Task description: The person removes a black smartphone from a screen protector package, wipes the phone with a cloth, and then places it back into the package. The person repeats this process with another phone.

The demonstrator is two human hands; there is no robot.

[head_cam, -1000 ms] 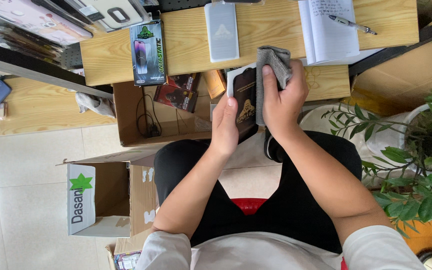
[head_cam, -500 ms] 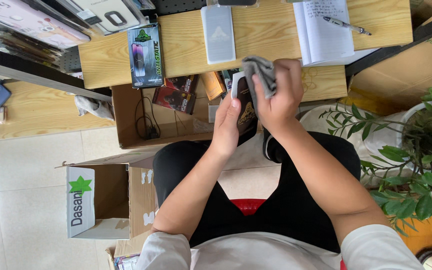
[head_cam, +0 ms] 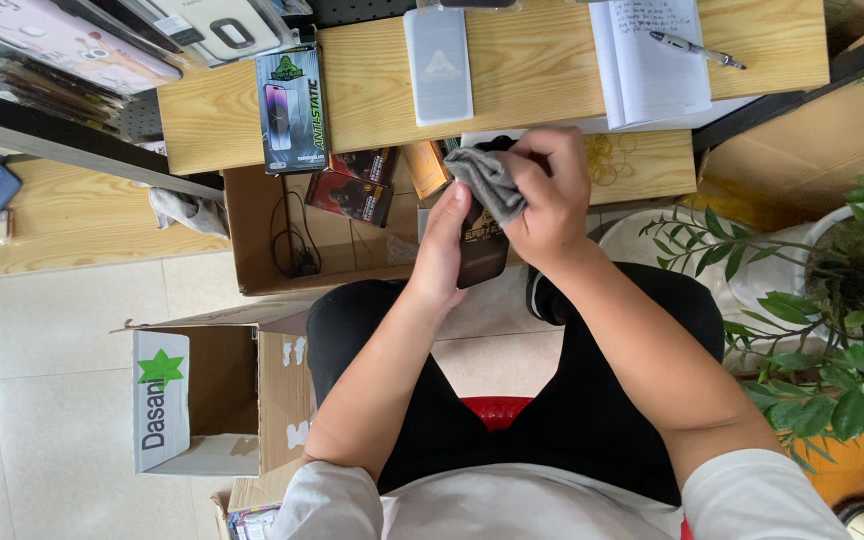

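Observation:
My left hand (head_cam: 444,248) holds a dark phone (head_cam: 480,258) upright by its left edge, above my lap. My right hand (head_cam: 550,198) grips a folded grey cloth (head_cam: 490,182) and presses it on the upper part of the phone. Both hands hover just below the front edge of a wooden table (head_cam: 532,70). The phone's top is hidden under the cloth and my fingers.
On the table lie a pale screen protector (head_cam: 439,62), a dark boxed protector (head_cam: 291,108) and an open notebook (head_cam: 647,58) with a pen (head_cam: 696,49). An open cardboard box (head_cam: 327,225) with cables and packets sits below. Another box (head_cam: 202,400) stands left, a potted plant (head_cam: 842,290) right.
My right hand has slid the grey cloth leftward and down across the phone's top. My left hand keeps its hold on the phone; the view has shifted slightly.

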